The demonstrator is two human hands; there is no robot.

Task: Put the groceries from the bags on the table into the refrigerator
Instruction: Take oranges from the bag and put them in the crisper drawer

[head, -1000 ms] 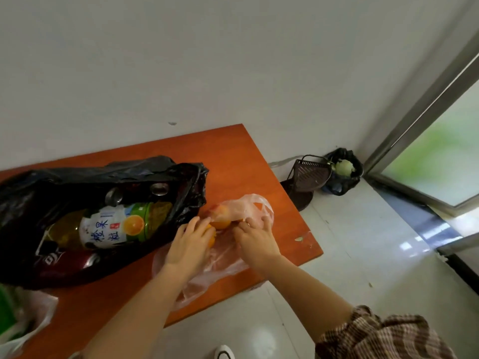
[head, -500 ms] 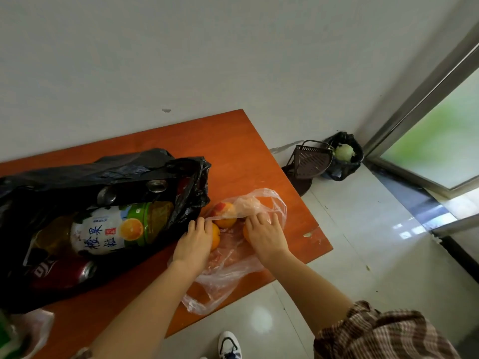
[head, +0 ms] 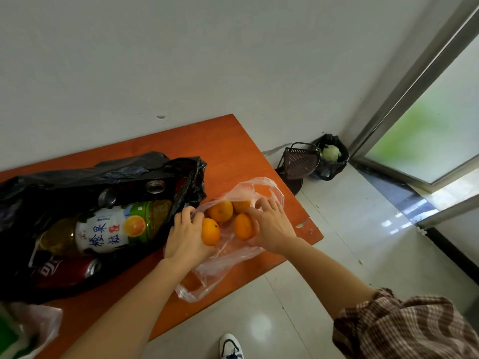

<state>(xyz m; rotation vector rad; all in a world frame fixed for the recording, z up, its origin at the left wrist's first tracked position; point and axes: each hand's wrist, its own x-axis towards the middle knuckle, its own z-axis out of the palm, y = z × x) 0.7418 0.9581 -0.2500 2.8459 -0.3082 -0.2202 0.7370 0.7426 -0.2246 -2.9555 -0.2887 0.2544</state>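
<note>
A clear plastic bag [head: 228, 257] lies at the right end of the orange table [head: 223, 146] with several oranges in it. My left hand [head: 185, 237] grips one orange [head: 210, 231] at the bag's left side. My right hand [head: 272, 226] curls around another orange [head: 243, 226] on the right. Two more oranges [head: 221, 211] lie behind them. A black bag [head: 77, 182] to the left holds a large orange-juice bottle [head: 111, 229], a red can [head: 67, 270] and other cans [head: 155, 187].
Another plastic bag with something green [head: 23, 330] sits at the table's near left corner. On the floor by the wall stand a dark basket [head: 300, 161] and a black bag with a cabbage [head: 331, 156]. A glass door [head: 427, 130] is at right. My shoe [head: 230, 345] shows below.
The clear bag has been spread open and the oranges now show plainly. Each hand has closed around an orange; the view has shifted slightly.
</note>
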